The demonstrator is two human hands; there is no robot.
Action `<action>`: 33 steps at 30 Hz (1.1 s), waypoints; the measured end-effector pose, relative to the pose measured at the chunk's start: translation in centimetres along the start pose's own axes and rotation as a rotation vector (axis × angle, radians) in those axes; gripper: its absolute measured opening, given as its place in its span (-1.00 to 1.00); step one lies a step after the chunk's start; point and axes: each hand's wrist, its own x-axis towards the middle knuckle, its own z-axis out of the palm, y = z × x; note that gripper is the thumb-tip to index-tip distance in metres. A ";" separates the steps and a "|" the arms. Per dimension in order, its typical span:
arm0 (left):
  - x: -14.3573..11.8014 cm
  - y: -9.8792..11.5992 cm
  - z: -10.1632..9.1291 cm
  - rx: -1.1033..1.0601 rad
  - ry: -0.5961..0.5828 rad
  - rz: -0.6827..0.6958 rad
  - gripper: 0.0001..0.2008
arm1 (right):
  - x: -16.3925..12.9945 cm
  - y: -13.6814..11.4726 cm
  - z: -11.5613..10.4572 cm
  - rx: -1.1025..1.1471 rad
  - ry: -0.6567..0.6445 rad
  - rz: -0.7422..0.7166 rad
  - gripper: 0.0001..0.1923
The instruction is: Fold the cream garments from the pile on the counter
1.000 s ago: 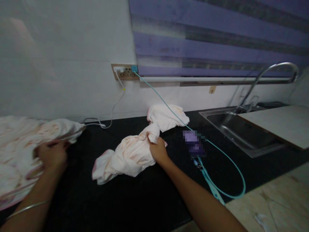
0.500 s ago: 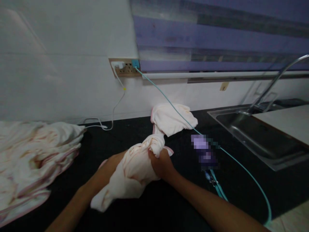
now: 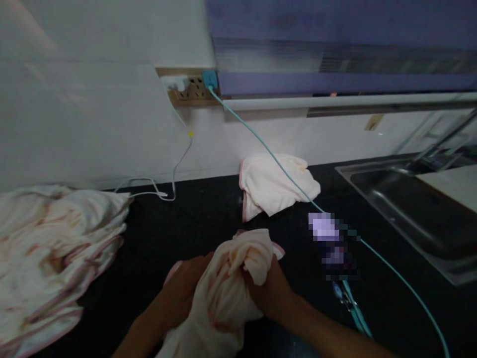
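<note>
A bunched white towel (image 3: 223, 298) with pink edging hangs between my hands, its lower part trailing toward me. My right hand (image 3: 270, 288) is closed round its right side, just under a folded-over top. On the other side my left hand (image 3: 182, 286) grips the same towel, with most of its fingers hidden behind the cloth. A bit of pink edge shows beside the left wrist. Beyond, on the black counter (image 3: 186, 214), lies a folded white towel (image 3: 279, 181) with a pink border.
A heap of stained white towels (image 3: 48, 258) spreads over the left. At right is a steel sink (image 3: 395, 209) partly under a pale board (image 3: 452, 184). A teal cable (image 3: 257, 136) runs from the wall socket (image 3: 194, 89) across the counter, past a pixelated object (image 3: 331, 243) on a teal strap (image 3: 357, 313).
The towel in my hands has come nearer to me and hangs more upright, drawn away from the folded towel behind it. The view has shifted slightly.
</note>
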 end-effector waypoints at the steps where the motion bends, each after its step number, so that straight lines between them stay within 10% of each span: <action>1: 0.2 0.5 -0.3 -0.050 -0.016 -0.008 -0.58 | 0.1 0.0 -0.1 0.003 -0.005 0.002 -0.69; 33: 0.7 3.0 -2.0 -0.187 -0.010 -0.207 -0.62 | 2.3 1.1 -1.3 -0.060 -0.049 0.077 -0.79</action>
